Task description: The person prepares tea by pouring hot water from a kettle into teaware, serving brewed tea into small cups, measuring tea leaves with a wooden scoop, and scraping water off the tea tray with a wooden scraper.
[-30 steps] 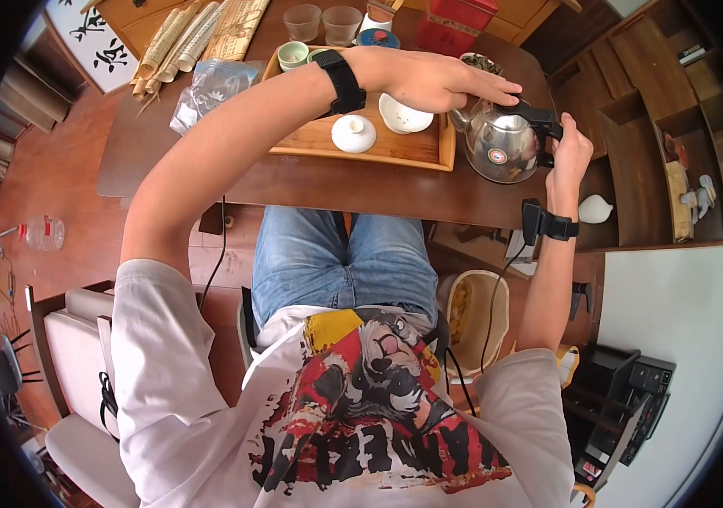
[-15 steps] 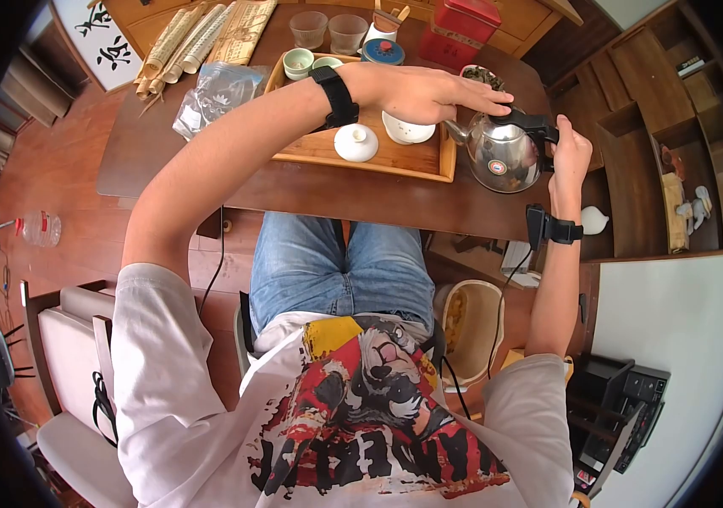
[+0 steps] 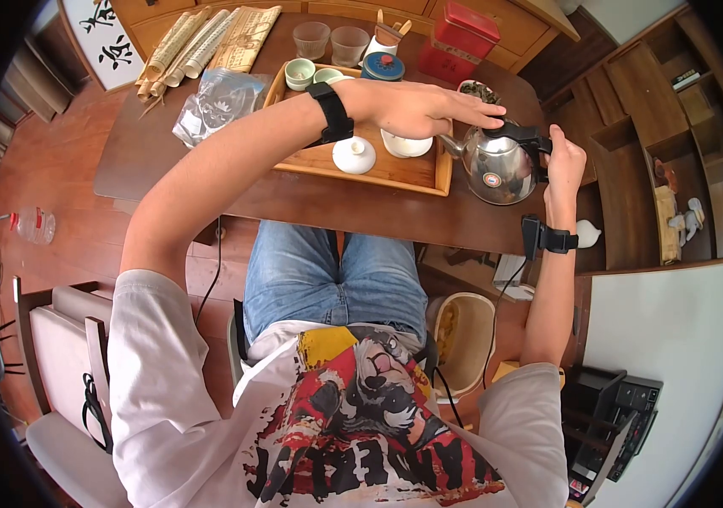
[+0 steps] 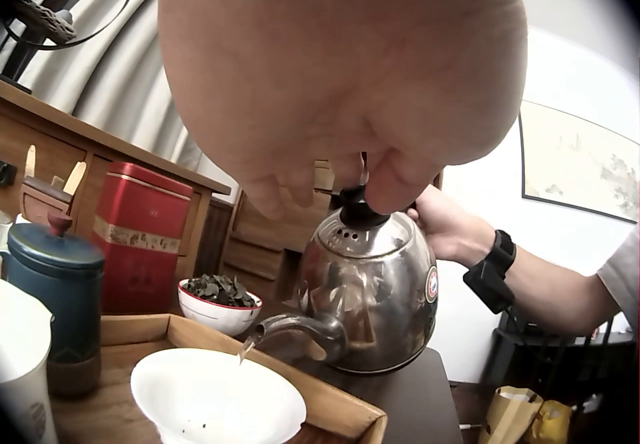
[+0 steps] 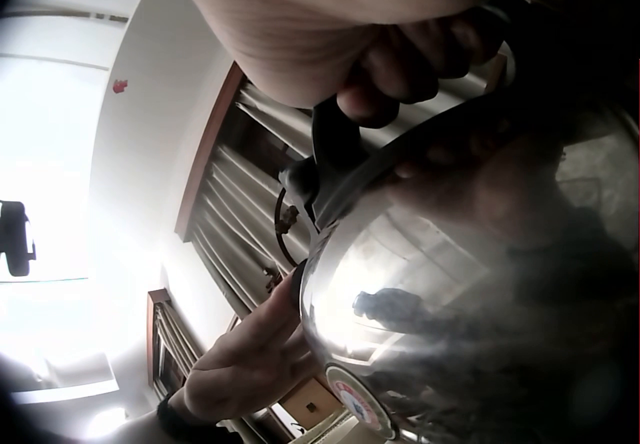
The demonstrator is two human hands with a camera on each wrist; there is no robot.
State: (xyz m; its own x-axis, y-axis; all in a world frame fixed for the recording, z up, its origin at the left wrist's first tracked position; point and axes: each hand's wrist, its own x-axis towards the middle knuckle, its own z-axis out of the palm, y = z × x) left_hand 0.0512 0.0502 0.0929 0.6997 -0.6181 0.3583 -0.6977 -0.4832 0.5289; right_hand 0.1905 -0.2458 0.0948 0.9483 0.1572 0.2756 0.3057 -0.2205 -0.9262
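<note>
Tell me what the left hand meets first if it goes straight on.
The black lid knob of the kettle, which the left hand seems to touch; just beyond it, probably the black handle the right hand grips, though depth is unclear.

Bowl (image 3: 406, 147) partly hidden, white vessel (image 4: 20, 359) cut off

Head view: downward. Wrist views: close, sharing kettle (image 4: 385, 284).

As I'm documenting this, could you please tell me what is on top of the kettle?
On the kettle sit its lid and black knob, which the left hand touches and partly covers. The lid hides any contents.
</note>
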